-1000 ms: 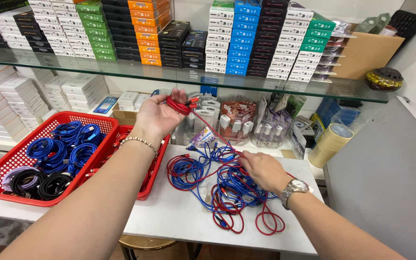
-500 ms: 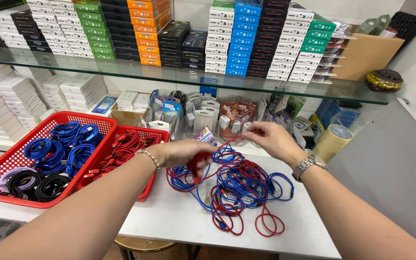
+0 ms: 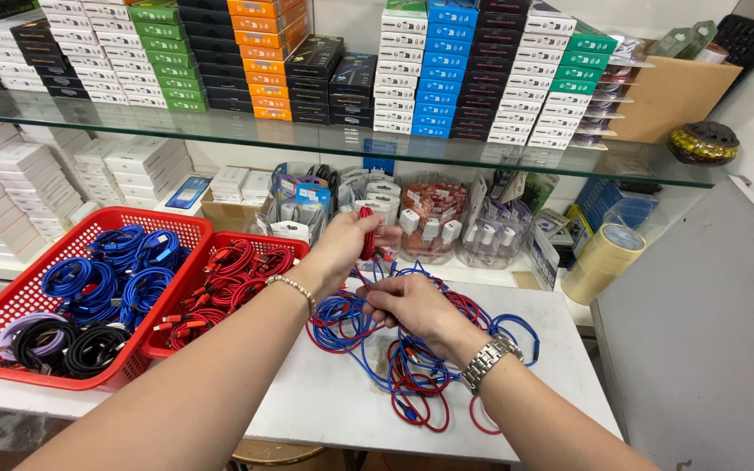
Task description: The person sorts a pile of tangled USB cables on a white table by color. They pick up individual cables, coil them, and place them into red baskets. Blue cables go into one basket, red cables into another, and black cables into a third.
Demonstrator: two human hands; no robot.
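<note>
Head view is looking down at a white table (image 3: 325, 392) where the left hand (image 3: 342, 249) is lifting a red cable (image 3: 366, 234), its fingers closing around the strand so that the short visible length is running nearly upright, top end pointing toward the glass shelf (image 3: 220, 131). Just below it, the right hand (image 3: 412, 305) is pinching thin blue and red strands between thumb and curled fingers, right above the tangled pile of cables (image 3: 403, 358) that is lying on the table's middle and spreading sideways. How the red cable is joining the pile is hard to make out, since the right hand is covering that stretch, and its tip is hiding inside the left fist. Red baskets (image 3: 10, 305) of coiled cables are sitting to the left, cut off partly by the left forearm
</note>
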